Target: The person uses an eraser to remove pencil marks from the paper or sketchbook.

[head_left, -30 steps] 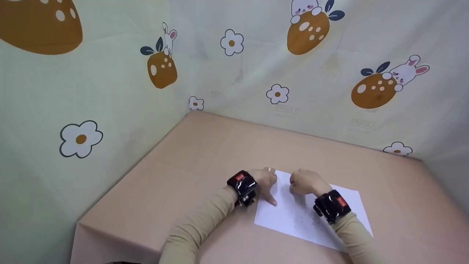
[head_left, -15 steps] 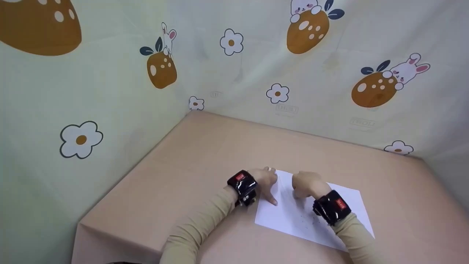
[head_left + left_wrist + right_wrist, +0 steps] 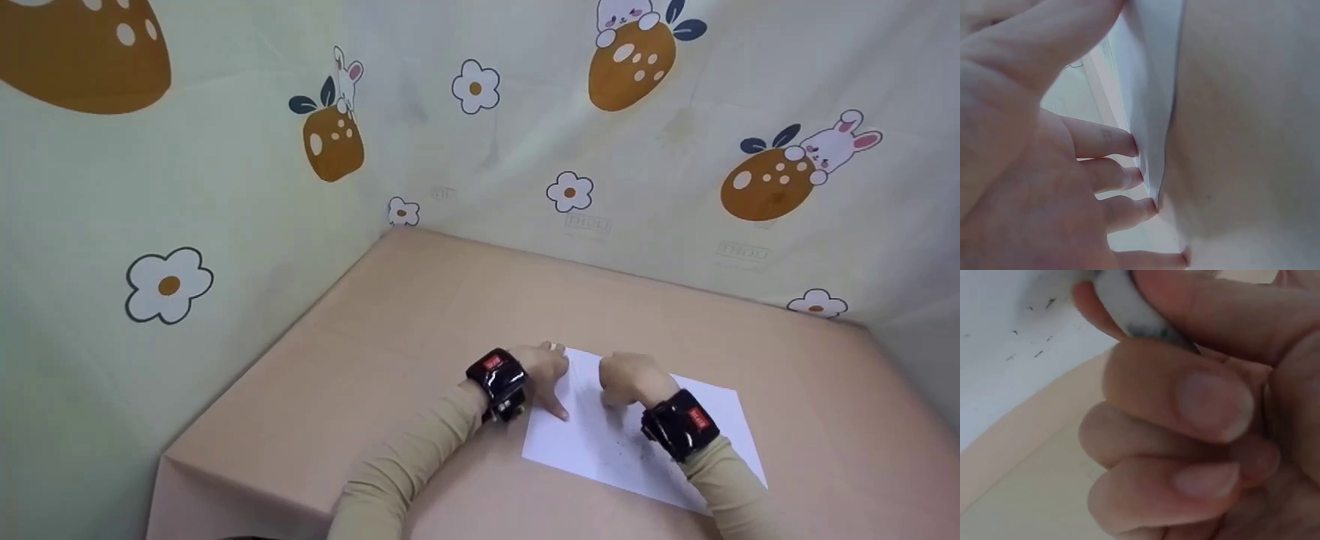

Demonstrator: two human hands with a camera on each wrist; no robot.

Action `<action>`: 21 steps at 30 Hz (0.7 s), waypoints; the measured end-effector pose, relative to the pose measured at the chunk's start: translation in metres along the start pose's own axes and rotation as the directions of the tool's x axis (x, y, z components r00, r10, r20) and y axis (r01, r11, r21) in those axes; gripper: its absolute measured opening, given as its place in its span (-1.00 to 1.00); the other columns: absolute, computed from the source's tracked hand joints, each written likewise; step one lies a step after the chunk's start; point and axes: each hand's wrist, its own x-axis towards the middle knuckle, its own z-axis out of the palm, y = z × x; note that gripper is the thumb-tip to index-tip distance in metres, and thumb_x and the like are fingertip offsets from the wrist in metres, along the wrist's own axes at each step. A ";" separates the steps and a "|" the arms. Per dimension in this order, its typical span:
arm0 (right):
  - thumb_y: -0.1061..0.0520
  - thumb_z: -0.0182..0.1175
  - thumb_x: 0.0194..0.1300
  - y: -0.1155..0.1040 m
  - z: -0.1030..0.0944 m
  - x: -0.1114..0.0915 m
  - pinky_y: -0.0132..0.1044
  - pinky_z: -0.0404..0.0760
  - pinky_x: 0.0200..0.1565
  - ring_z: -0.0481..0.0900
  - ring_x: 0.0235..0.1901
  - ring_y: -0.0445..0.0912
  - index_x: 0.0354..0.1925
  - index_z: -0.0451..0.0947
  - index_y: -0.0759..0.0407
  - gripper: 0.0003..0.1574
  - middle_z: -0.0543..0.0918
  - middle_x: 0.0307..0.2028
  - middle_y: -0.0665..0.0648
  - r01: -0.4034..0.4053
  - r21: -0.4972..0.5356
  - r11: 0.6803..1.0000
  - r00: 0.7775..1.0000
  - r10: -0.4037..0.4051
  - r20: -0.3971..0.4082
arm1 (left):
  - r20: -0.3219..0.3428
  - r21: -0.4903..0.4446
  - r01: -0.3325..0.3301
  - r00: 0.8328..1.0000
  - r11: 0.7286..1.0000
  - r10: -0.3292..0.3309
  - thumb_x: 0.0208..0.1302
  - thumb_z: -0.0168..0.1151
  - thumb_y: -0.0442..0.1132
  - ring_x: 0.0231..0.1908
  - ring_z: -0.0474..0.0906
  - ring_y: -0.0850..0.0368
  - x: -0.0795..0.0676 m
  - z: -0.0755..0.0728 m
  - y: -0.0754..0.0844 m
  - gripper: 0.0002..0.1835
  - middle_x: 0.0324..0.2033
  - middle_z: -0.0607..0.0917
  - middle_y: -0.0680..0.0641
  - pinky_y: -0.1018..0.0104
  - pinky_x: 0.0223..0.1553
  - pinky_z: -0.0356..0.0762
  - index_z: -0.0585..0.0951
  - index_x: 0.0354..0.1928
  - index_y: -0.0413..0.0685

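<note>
A white sheet of paper (image 3: 559, 442) lies on the table, with a grey smudge and dark crumbs near its middle. My left hand (image 3: 546, 371) rests on the sheet's left edge, fingers and thumb spread; in the left wrist view its fingertips (image 3: 1129, 143) touch the paper (image 3: 1154, 73). Over the middle of the sheet, my right hand (image 3: 634, 377) pinches a white eraser (image 3: 1129, 304) with dark smudges between thumb and forefinger. The other fingers (image 3: 1157, 495) are curled into the palm. In the head view the right hand hides the eraser.
The table (image 3: 450, 300) has a peach cover, and its front left corner (image 3: 165, 456) shows. Fabric walls (image 3: 487, 150) printed with flowers and rabbits stand behind and to the left. Black camera bands (image 3: 497, 375) sit on both wrists.
My right hand has shifted slightly right and towards me over the paper, still pinching the eraser. The left hand has stayed in place.
</note>
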 end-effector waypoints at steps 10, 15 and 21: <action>0.23 0.24 -0.05 0.006 0.008 0.011 -0.14 0.50 -0.57 0.43 -0.61 -0.04 -0.62 0.56 0.20 -0.91 0.58 -0.61 0.14 0.112 0.018 0.994 0.982 -0.108 -0.152 | -0.001 0.024 0.000 1.000 1.000 0.000 -0.06 0.33 0.35 0.30 0.31 0.01 -0.001 0.000 -0.001 -0.06 0.33 0.36 -0.18 0.25 0.31 0.36 0.44 0.24 -0.18; 0.22 0.25 -0.13 0.007 0.006 0.010 -0.16 0.46 -0.58 0.39 -0.62 -0.07 -0.69 0.53 0.17 -0.89 0.52 -0.65 0.09 0.067 0.015 0.998 0.991 -0.065 -0.117 | -0.009 0.039 -0.018 1.000 0.999 0.018 -0.05 0.34 0.34 0.27 0.33 -0.01 0.001 -0.001 -0.001 -0.08 0.30 0.39 -0.19 0.26 0.28 0.38 0.46 0.21 -0.21; 0.21 0.28 -0.05 0.004 0.010 0.010 -0.08 0.56 -0.55 0.51 -0.59 0.02 -0.61 0.58 0.20 -0.90 0.60 -0.60 0.17 0.154 -0.039 0.987 0.957 -0.159 -0.243 | -0.007 0.030 -0.007 1.000 1.000 0.007 -0.07 0.35 0.34 0.28 0.32 0.00 0.001 0.000 -0.001 -0.07 0.29 0.39 -0.17 0.26 0.28 0.39 0.45 0.21 -0.20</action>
